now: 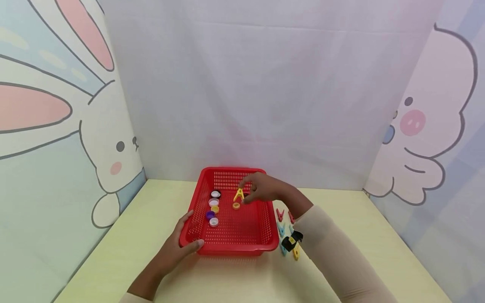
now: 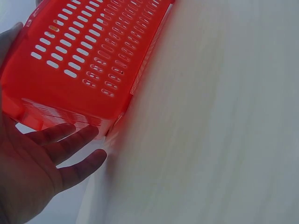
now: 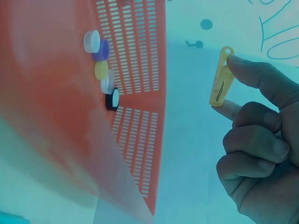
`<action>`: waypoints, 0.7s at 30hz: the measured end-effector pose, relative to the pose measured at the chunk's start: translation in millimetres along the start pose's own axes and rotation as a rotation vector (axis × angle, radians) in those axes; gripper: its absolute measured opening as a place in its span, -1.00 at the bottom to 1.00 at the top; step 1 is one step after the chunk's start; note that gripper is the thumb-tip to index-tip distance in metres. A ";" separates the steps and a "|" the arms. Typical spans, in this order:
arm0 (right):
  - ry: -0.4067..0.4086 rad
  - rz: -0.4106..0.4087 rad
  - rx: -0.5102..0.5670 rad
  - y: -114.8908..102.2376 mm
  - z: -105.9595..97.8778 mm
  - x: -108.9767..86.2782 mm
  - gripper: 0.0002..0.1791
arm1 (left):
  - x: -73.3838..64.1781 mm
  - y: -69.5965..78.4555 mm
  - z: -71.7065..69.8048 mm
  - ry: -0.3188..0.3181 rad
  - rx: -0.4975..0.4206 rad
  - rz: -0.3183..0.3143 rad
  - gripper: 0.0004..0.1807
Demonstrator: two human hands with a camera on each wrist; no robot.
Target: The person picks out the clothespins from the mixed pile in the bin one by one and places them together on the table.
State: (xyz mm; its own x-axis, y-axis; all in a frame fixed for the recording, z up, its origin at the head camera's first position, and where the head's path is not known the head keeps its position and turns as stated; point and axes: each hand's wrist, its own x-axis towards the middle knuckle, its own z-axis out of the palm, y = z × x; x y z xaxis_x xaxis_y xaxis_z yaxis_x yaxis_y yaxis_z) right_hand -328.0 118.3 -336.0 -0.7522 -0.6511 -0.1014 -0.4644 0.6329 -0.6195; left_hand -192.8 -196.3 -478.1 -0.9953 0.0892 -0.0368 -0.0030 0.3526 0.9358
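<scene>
A red perforated basket (image 1: 231, 249) stands on the table, holding several small bottle caps. My left hand (image 1: 175, 248) grips its near left corner, with the thumb over the rim and the other fingers outside, against the basket wall. Above the basket's far right part, my right hand (image 1: 261, 187) pinches a yellow clothespin (image 3: 222, 79) between thumb and index finger. Below the clothespin lies an orange cap (image 1: 236, 205) on the basket floor. Along the left side, white, pink, yellow, purple (image 1: 210, 215) and white (image 1: 214, 222) caps form a row; one has a black edge.
Right of the basket, several clothespins lie on the table, among them red (image 1: 280, 214), blue (image 1: 281, 229) and yellow (image 1: 296, 252) ones. A black piece (image 1: 292, 241) with a yellow patch shows by the right sleeve. Grey cloth (image 1: 250, 105) hangs behind; cartoon-printed panels flank the table.
</scene>
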 end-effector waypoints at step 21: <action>0.049 -0.016 0.272 41.8 -3.2 -103.8 -0.44 | 0.2 1.0 -0.8 -0.001 0.015 -0.008 0.24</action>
State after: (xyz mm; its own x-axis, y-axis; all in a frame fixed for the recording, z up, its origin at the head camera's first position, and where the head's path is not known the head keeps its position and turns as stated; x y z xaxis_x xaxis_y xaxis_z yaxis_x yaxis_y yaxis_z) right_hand -270.7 213.7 -348.9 -0.7705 -0.6350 -0.0563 -0.3389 0.4829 -0.8075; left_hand -193.1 -196.7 -476.8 -0.9952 0.0875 -0.0449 -0.0096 0.3675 0.9300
